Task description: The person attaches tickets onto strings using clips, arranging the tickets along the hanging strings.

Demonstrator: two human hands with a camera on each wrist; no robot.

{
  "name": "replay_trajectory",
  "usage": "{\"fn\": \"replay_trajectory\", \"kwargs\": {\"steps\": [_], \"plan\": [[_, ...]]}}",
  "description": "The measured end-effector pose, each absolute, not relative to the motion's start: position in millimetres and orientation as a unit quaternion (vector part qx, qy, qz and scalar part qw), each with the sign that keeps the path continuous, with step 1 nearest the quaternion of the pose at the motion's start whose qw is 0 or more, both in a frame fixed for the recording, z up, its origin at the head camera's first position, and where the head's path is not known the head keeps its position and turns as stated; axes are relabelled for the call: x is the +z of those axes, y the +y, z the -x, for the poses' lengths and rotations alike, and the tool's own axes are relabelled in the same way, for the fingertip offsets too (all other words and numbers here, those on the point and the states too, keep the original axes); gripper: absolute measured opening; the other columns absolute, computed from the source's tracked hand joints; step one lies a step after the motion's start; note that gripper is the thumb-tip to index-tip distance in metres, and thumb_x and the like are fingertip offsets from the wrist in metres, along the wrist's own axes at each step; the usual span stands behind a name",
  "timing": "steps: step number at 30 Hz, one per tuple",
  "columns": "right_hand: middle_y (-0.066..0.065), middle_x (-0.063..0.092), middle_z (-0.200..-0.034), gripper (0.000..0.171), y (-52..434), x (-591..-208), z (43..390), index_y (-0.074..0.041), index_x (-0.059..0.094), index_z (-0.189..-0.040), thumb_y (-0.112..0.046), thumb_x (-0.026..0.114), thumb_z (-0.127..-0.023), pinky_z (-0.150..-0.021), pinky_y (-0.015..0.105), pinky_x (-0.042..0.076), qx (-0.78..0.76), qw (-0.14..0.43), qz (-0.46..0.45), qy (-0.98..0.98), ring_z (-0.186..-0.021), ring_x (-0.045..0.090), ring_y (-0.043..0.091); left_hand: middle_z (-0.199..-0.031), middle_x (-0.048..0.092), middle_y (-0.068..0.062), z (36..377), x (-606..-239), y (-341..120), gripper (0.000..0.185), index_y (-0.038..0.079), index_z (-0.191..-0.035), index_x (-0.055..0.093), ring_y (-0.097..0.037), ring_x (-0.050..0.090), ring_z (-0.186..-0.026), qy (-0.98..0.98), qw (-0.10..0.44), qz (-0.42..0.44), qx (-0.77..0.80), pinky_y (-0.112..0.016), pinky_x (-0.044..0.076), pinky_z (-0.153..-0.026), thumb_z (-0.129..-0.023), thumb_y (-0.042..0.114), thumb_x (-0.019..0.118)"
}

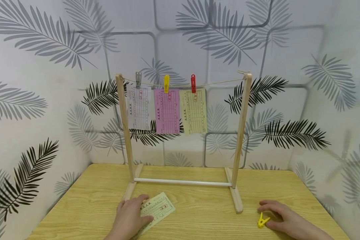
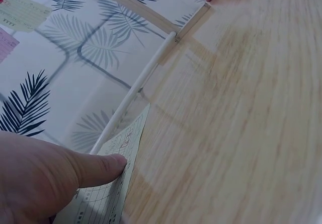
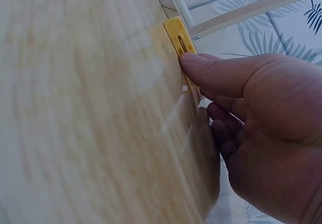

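My left hand [image 1: 130,216] holds a pale yellow-green receipt slip [image 1: 160,208] printed with a grid and a red stamp. In the left wrist view, the thumb lies across the slip [image 2: 121,148], whose far corner sticks out past it. Low over the table at the right, my right hand [image 1: 283,218] pinches a yellow clothespin [image 1: 261,221] between thumb and forefinger, by the handle ends. The right wrist view has the thumb pressed against the clothespin [image 3: 177,32]. The other fingers of this hand are bent inward.
A wooden frame [image 1: 241,133] with a white crossbar [image 1: 183,182] stands on the table [image 1: 204,216]. From its string [image 1: 222,82] hang a white slip [image 1: 139,110], a pink slip [image 1: 168,113] and a yellow-green slip [image 1: 194,113], under grey, yellow and red clothespins. Leaf-patterned walls stand behind and beside.
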State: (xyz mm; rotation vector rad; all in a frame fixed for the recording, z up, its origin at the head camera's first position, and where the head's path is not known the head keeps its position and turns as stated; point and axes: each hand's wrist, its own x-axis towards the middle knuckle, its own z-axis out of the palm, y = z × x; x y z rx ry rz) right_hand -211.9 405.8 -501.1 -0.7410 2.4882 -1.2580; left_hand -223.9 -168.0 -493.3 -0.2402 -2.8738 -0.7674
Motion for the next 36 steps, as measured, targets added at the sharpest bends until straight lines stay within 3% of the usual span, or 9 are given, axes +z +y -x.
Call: {"fn": "replay_trajectory", "kwargs": {"steps": [5,11,18,23,24,29,31,33,36], "plan": [[0.045,0.043,-0.155,0.029,403.8,-501.0,210.4,-0.007,0.068,-0.138,-0.014,0.071,-0.109,-0.096,0.015,0.047,-0.425,0.115,0.249,0.863,-0.124,0.035,-0.025,-0.125,0.079,-0.006,223.5,-495.8,-170.5,0.051,0.014,-0.133,0.076,-0.035,0.071,-0.118,-0.961,0.089,0.081,-0.25,-0.077,0.033,-0.11,-0.087,0.02,0.096],[0.044,0.044,-0.156,0.031,404.7,-500.0,209.1,-0.008,0.069,-0.137,-0.015,0.074,-0.108,-0.098,0.015,0.047,-0.42,0.109,0.243,0.868,-0.125,0.037,-0.024,-0.1,0.077,0.007,222.7,-496.4,-172.6,0.026,0.02,-0.12,0.08,-0.017,0.069,-0.091,-0.955,0.113,0.077,-0.263,-0.071,0.039,-0.102,-0.096,0.011,0.085],[0.047,0.037,-0.16,0.037,410.4,-497.5,208.3,-0.001,0.066,-0.144,-0.012,0.071,-0.109,-0.097,0.013,0.046,-0.448,0.146,0.232,0.851,-0.123,0.037,-0.027,-0.092,0.076,0.014,222.9,-497.4,-173.9,0.019,0.021,-0.109,0.082,-0.013,0.069,-0.085,-0.947,0.162,0.082,-0.264,-0.059,0.045,-0.09,-0.095,0.01,0.086],[0.046,0.036,-0.161,0.036,411.0,-495.6,207.9,-0.001,0.067,-0.144,-0.012,0.07,-0.11,-0.097,0.013,0.046,-0.45,0.155,0.222,0.851,-0.123,0.039,-0.027,-0.087,0.074,0.019,224.5,-495.3,-175.7,0.015,0.024,-0.103,0.082,-0.007,0.068,-0.079,-0.943,0.16,0.071,-0.282,-0.06,0.046,-0.089,-0.096,0.012,0.086],[0.045,0.037,-0.161,0.035,410.8,-494.8,207.7,-0.002,0.067,-0.143,-0.012,0.07,-0.11,-0.097,0.013,0.046,-0.447,0.156,0.218,0.853,-0.129,0.043,-0.02,-0.086,0.073,0.019,225.0,-495.2,-175.8,0.014,0.024,-0.103,0.081,-0.006,0.066,-0.077,-0.943,0.16,0.072,-0.283,-0.06,0.046,-0.089,-0.096,0.012,0.086],[0.043,0.039,-0.162,0.031,409.1,-494.6,206.5,-0.007,0.07,-0.138,-0.016,0.073,-0.108,-0.097,0.012,0.045,-0.445,0.152,0.21,0.857,-0.131,0.045,-0.017,-0.082,0.069,0.018,225.0,-496.2,-175.4,0.014,0.023,-0.098,0.078,-0.002,0.06,-0.072,-0.942,0.151,0.078,-0.29,-0.041,0.053,-0.078,-0.096,0.012,0.086],[0.041,0.04,-0.162,0.03,408.4,-494.9,206.4,-0.008,0.071,-0.136,-0.017,0.074,-0.108,-0.097,0.012,0.044,-0.443,0.149,0.204,0.86,-0.136,0.046,-0.01,-0.082,0.067,0.017,224.3,-496.4,-174.9,0.015,0.023,-0.096,0.076,-0.002,0.057,-0.071,-0.942,0.142,0.079,-0.295,-0.033,0.05,-0.071,-0.096,0.012,0.086],[0.039,0.041,-0.163,0.029,407.6,-494.5,206.5,-0.009,0.071,-0.134,-0.02,0.074,-0.108,-0.096,0.011,0.043,-0.438,0.148,0.194,0.865,-0.149,0.049,0.017,-0.082,0.066,0.016,224.3,-496.4,-174.4,0.015,0.023,-0.095,0.075,-0.003,0.056,-0.07,-0.941,0.133,0.082,-0.3,-0.031,0.049,-0.068,-0.097,0.012,0.085],[0.037,0.043,-0.163,0.029,406.5,-493.7,207.0,-0.008,0.068,-0.134,-0.022,0.073,-0.109,-0.094,0.011,0.042,-0.431,0.147,0.182,0.871,-0.15,0.037,0.061,-0.081,0.065,0.015,224.9,-496.2,-174.3,0.016,0.023,-0.095,0.074,-0.005,0.055,-0.069,-0.941,0.122,0.087,-0.305,-0.031,0.048,-0.067,-0.098,0.012,0.084]]}}
